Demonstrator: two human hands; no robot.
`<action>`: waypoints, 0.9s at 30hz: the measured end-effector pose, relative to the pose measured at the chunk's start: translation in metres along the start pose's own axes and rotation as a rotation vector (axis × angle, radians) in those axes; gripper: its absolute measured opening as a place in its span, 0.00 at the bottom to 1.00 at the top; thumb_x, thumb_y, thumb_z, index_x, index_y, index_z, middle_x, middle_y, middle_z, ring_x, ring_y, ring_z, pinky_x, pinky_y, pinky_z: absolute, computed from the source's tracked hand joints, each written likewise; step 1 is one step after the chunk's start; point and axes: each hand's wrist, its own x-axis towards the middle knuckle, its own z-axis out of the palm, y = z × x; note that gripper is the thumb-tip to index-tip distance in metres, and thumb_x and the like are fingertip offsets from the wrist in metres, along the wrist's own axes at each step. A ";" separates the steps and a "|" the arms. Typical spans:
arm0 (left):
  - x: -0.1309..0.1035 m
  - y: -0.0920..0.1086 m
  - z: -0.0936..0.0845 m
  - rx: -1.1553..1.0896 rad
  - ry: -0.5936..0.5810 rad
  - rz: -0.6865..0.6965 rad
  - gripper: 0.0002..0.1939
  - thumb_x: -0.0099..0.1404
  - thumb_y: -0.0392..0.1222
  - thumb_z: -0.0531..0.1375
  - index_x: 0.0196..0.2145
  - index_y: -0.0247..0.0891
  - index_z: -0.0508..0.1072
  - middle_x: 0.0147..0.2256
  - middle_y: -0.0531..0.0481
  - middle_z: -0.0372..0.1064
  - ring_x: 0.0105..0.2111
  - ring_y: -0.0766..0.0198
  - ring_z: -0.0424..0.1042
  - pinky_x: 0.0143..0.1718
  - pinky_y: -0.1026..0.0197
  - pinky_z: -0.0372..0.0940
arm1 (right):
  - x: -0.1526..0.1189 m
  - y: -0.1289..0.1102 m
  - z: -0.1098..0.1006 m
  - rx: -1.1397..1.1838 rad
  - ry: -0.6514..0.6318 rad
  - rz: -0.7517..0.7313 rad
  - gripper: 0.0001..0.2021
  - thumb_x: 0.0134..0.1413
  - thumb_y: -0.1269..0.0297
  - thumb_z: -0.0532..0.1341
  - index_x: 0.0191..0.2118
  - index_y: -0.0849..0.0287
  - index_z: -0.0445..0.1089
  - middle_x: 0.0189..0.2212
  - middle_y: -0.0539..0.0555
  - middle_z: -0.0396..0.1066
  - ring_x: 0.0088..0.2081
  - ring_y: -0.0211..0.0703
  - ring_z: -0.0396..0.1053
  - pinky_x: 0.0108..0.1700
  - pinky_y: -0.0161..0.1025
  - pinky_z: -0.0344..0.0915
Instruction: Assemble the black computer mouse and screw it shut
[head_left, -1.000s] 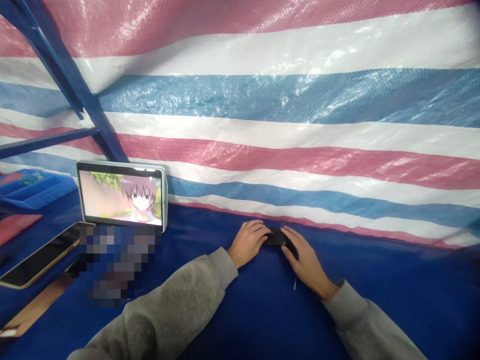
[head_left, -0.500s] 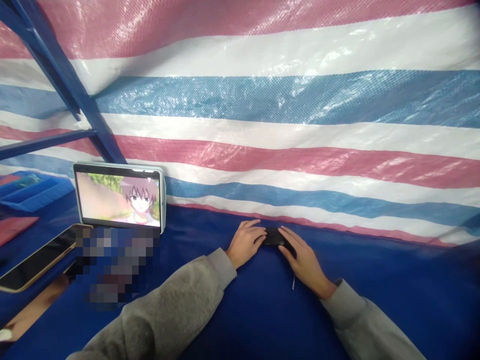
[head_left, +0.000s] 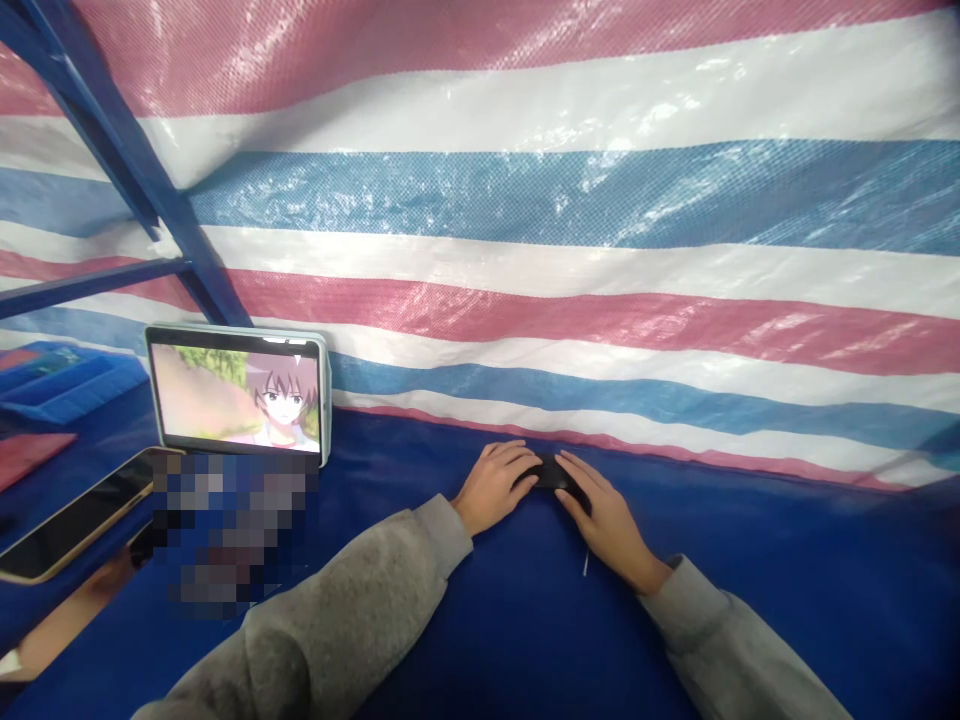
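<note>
A small, dark, flat object [head_left: 553, 473], whose kind I cannot make out, lies between my hands near the back edge of the blue surface. My left hand [head_left: 498, 483] reaches over its left end, fingers bent and thumb against the near side. At the right end, my right hand [head_left: 606, 512] holds it between the thumb and the stretched fingers. Both palms face down, and the hands cover the object's two ends. A thin pale strip [head_left: 586, 565] sticks out below my right wrist.
A tablet [head_left: 236, 395] playing a cartoon leans at the left by the striped sheet [head_left: 525, 200]. Nearer lie a phone [head_left: 82, 515], another person's arm [head_left: 71, 620] and a blurred-out patch. A blue tray [head_left: 82, 385] and a blue metal frame [head_left: 124, 130] are at far left.
My left hand's fingers have shifted slightly to the right, further over the dark object, and the raised forefinger is lower. My right hand has hardly moved.
</note>
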 end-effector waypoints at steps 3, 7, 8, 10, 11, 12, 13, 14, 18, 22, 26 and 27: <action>0.000 0.000 0.000 0.014 -0.031 -0.025 0.15 0.72 0.44 0.55 0.54 0.42 0.68 0.54 0.47 0.70 0.58 0.58 0.65 0.58 0.52 0.58 | 0.001 0.000 0.000 0.004 0.006 -0.008 0.23 0.63 0.54 0.54 0.62 0.53 0.63 0.61 0.58 0.64 0.61 0.51 0.62 0.62 0.53 0.59; 0.000 -0.001 0.001 0.020 -0.048 -0.057 0.14 0.72 0.46 0.55 0.53 0.42 0.69 0.52 0.49 0.71 0.57 0.58 0.65 0.58 0.53 0.58 | 0.001 -0.001 -0.001 -0.015 0.017 -0.028 0.23 0.63 0.55 0.54 0.61 0.53 0.63 0.60 0.58 0.64 0.62 0.52 0.61 0.63 0.56 0.58; 0.000 -0.002 0.001 0.022 -0.053 -0.053 0.15 0.72 0.47 0.56 0.53 0.42 0.69 0.52 0.49 0.71 0.57 0.58 0.65 0.58 0.52 0.57 | 0.001 -0.001 -0.001 -0.021 0.019 -0.029 0.23 0.63 0.55 0.54 0.61 0.53 0.63 0.60 0.58 0.65 0.62 0.53 0.60 0.63 0.56 0.58; 0.000 -0.002 0.001 0.029 -0.075 -0.035 0.21 0.68 0.52 0.60 0.55 0.42 0.67 0.54 0.47 0.68 0.58 0.55 0.63 0.59 0.51 0.57 | 0.001 -0.001 -0.001 -0.026 0.020 -0.030 0.23 0.63 0.55 0.54 0.61 0.53 0.64 0.60 0.58 0.65 0.62 0.53 0.60 0.63 0.57 0.58; -0.001 -0.002 0.000 0.035 -0.089 -0.026 0.25 0.66 0.54 0.62 0.56 0.43 0.66 0.55 0.46 0.67 0.58 0.54 0.63 0.59 0.50 0.56 | 0.001 -0.001 -0.001 -0.027 0.020 -0.032 0.22 0.63 0.55 0.54 0.61 0.53 0.64 0.60 0.58 0.65 0.62 0.53 0.61 0.63 0.57 0.58; -0.001 -0.001 0.000 0.039 -0.103 -0.019 0.27 0.65 0.55 0.63 0.57 0.43 0.65 0.56 0.45 0.65 0.58 0.53 0.62 0.59 0.50 0.56 | 0.001 -0.001 -0.001 -0.028 0.020 -0.034 0.22 0.63 0.56 0.54 0.61 0.53 0.64 0.60 0.58 0.65 0.62 0.53 0.61 0.62 0.56 0.58; -0.001 -0.001 -0.001 0.042 -0.111 -0.015 0.27 0.65 0.54 0.63 0.58 0.43 0.64 0.56 0.45 0.65 0.58 0.53 0.62 0.59 0.50 0.56 | 0.001 -0.002 -0.001 -0.030 0.019 -0.036 0.22 0.63 0.56 0.54 0.61 0.53 0.63 0.60 0.58 0.65 0.61 0.52 0.61 0.62 0.56 0.58; -0.001 -0.001 -0.001 0.044 -0.114 -0.014 0.26 0.66 0.52 0.62 0.58 0.44 0.63 0.56 0.45 0.64 0.58 0.53 0.62 0.58 0.50 0.57 | 0.001 -0.002 -0.001 -0.034 0.016 -0.040 0.22 0.63 0.57 0.54 0.61 0.54 0.63 0.60 0.58 0.64 0.62 0.52 0.61 0.62 0.56 0.58; -0.001 0.002 -0.003 0.047 -0.093 -0.012 0.22 0.68 0.48 0.60 0.58 0.43 0.64 0.55 0.45 0.66 0.57 0.54 0.64 0.58 0.50 0.57 | 0.000 -0.001 0.000 -0.057 0.011 -0.036 0.24 0.62 0.59 0.55 0.62 0.54 0.61 0.62 0.58 0.62 0.62 0.52 0.59 0.63 0.56 0.58; 0.000 0.004 -0.004 0.043 -0.066 -0.040 0.20 0.70 0.49 0.58 0.57 0.42 0.64 0.54 0.46 0.68 0.57 0.55 0.64 0.59 0.49 0.56 | 0.000 0.000 0.001 -0.081 0.048 -0.004 0.25 0.60 0.60 0.55 0.63 0.56 0.59 0.60 0.60 0.63 0.61 0.53 0.60 0.62 0.56 0.59; 0.001 0.006 -0.006 0.005 -0.026 -0.102 0.20 0.71 0.50 0.56 0.57 0.41 0.65 0.52 0.46 0.70 0.55 0.56 0.67 0.58 0.51 0.57 | 0.001 0.001 -0.001 -0.050 0.121 0.073 0.24 0.61 0.59 0.53 0.61 0.58 0.61 0.55 0.60 0.69 0.57 0.52 0.65 0.60 0.56 0.60; 0.001 0.006 -0.006 -0.002 -0.018 -0.115 0.20 0.72 0.50 0.55 0.57 0.41 0.65 0.52 0.46 0.71 0.54 0.57 0.67 0.58 0.51 0.58 | 0.001 0.001 -0.001 -0.040 0.133 0.104 0.23 0.61 0.58 0.53 0.60 0.58 0.62 0.54 0.60 0.69 0.56 0.53 0.66 0.60 0.56 0.61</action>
